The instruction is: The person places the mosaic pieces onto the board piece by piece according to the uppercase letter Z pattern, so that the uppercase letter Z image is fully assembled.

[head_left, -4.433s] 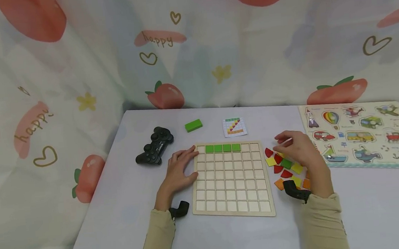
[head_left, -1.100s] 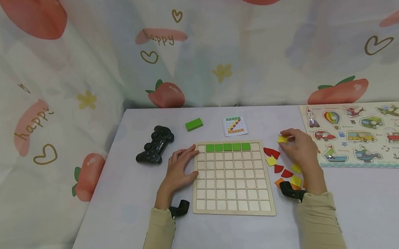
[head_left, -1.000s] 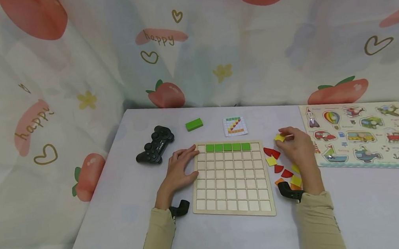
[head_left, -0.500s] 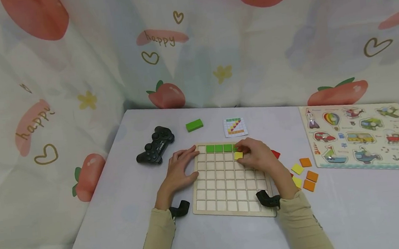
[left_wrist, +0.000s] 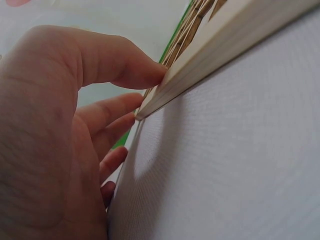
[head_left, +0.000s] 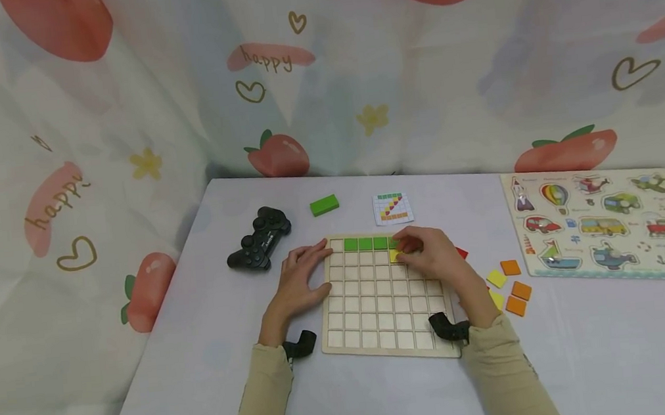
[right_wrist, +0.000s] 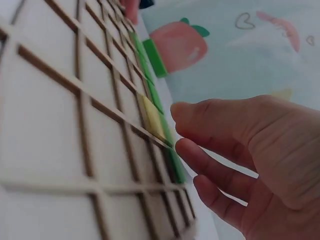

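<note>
My left hand rests along the left edge of the wooden grid board, thumb and fingertips touching its rim. Several green square tiles fill part of the board's top row. One yellow square tile lies in a second-row cell, right against the green row. Close over that tile is my right hand, its thumb and fingers bent and slightly apart. In the right wrist view nothing is between those fingertips. From the head view the hand covers part of the yellow tile and the green tiles at the row's right end.
Right of the board lie loose yellow tiles, orange tiles and red pieces, some behind the right arm. Beyond the board are a pattern card, a green block and a black game controller. A picture puzzle board lies far right.
Another green tile joined the top row. My right hand then carried a yellow tile from the loose pieces left to the board, set it in a cell and loosened its pinch. The left hand stayed.
</note>
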Demonstrator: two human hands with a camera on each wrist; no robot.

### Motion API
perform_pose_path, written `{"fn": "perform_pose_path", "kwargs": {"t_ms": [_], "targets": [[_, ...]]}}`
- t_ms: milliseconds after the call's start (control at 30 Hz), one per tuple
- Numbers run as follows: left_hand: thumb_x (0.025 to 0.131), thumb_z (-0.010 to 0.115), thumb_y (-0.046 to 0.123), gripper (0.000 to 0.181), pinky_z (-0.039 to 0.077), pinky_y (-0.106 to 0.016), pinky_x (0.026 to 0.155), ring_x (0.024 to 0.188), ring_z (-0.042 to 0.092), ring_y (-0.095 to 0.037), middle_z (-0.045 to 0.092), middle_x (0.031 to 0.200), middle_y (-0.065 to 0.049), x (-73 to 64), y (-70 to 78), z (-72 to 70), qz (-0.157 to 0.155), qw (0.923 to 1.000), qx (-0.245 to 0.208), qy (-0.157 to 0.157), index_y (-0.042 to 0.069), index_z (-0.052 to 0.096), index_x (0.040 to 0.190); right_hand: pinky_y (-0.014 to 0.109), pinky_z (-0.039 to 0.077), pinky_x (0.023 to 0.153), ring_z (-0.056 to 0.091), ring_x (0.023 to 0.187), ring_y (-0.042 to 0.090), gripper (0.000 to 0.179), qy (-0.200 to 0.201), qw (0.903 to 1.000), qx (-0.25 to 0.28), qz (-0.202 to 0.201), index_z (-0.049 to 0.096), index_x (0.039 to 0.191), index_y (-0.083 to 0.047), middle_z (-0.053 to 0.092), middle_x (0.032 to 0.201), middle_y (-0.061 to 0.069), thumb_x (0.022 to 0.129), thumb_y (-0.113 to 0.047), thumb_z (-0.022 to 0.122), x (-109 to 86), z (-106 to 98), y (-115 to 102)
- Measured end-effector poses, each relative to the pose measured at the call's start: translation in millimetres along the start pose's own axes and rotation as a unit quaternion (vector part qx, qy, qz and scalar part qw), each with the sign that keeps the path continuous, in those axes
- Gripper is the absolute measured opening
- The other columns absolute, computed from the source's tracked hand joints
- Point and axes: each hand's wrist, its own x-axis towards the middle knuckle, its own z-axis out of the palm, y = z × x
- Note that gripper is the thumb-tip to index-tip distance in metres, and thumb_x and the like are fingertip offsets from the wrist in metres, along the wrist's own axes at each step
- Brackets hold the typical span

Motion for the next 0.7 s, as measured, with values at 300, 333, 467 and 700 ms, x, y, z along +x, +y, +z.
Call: {"fn": "perform_pose_path", "kwargs": {"t_ms": [300,333,467,700], "targets": [[0.077,0.062,0.027,0.068,0.020,-0.049,0.111,0.138,0.028,-0.023,0.034,0.158,0.008,0.4,0.3,-0.8,0.003,1.0000,0.000,0.004,0.020,0.052,0.144,0.046,0.052,0.080,0.059,0.094,0.035,0.034,-0.001,0.9895,-0.049,0.136,0.066,0.113,0.004,0.065,0.104,0.021,0.088,-0.018,0.073,-21.6,-53,28],[0.077,0.062,0.027,0.068,0.020,-0.049,0.111,0.138,0.029,-0.023,0.034,0.158,0.007,0.2,0.4,-0.8,0.003,1.0000,-0.001,0.005,0.019,0.052,0.144,0.044,0.051,0.079,0.058,0.094,0.035,0.037,-0.013,0.9868,-0.054,0.152,0.066,0.114,0.005,0.063,0.105,0.021,0.088,-0.021,0.073,-23.2,-55,31],[0.077,0.062,0.028,0.068,0.022,-0.050,0.110,0.137,0.029,-0.024,0.035,0.158,0.008,-0.4,0.4,-0.4,0.003,1.0000,0.003,0.005,0.020,0.052,0.144,0.038,0.047,0.076,0.053,0.093,0.033,0.042,-0.039,0.9793,-0.060,0.189,0.068,0.116,0.004,0.060,0.106,0.020,0.087,-0.026,0.074,-24.7,-58,35],[0.077,0.063,0.027,0.067,0.022,-0.050,0.110,0.137,0.029,-0.024,0.035,0.157,0.007,0.1,1.1,0.6,0.007,0.9999,0.004,0.009,0.019,0.053,0.143,0.034,0.048,0.070,0.053,0.086,0.030,0.025,-0.030,0.9824,-0.061,0.174,0.066,0.104,0.001,0.062,0.097,0.016,0.086,-0.016,0.073,-22.4,-55,33]]}}
